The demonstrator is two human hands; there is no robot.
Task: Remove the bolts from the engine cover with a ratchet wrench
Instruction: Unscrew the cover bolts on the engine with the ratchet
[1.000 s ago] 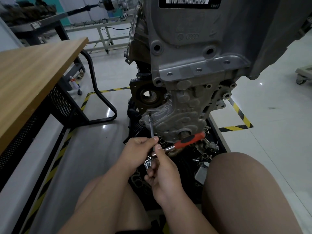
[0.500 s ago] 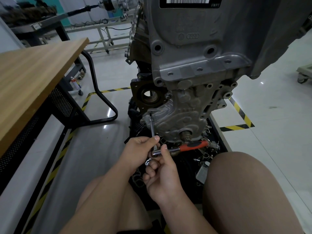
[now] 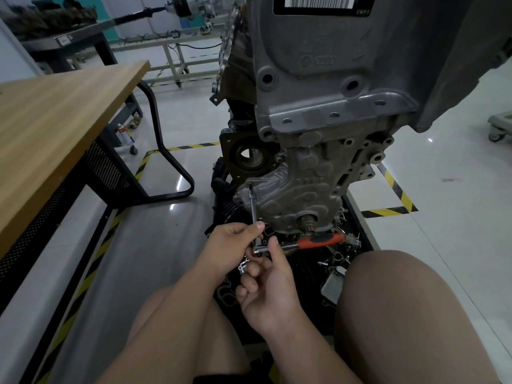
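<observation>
1. Tool position, head view: the ratchet wrench (image 3: 318, 241) lies roughly level, its red handle pointing to your right and gripped by neither hand. A long extension bar (image 3: 253, 206) rises from its head to the upper left edge of the engine cover (image 3: 299, 187). Whether its tip sits squarely on a bolt is too small to tell.
2. Hands, same view: your left hand (image 3: 230, 245) pinches the lower end of the extension bar between thumb and fingertips. Your right hand (image 3: 273, 289) pinches the head of the ratchet wrench, thumb on top and the other fingers curled beneath.
3. Surroundings, same view: the wooden worktop (image 3: 55, 120) stands well apart to your left. Loose metal parts (image 3: 339, 256) lie under the engine, just beside your right knee.
4. Step in hand, as judged: you are working a bolt at the cover's upper left corner, either seating the tool or spinning it by the fingers.
5. Next move, as judged: keep the extension bar in line with the bolt. If the bolt resists, shift your right hand out to the red handle for leverage, and steady the bar with your left so the tip does not slip off.
</observation>
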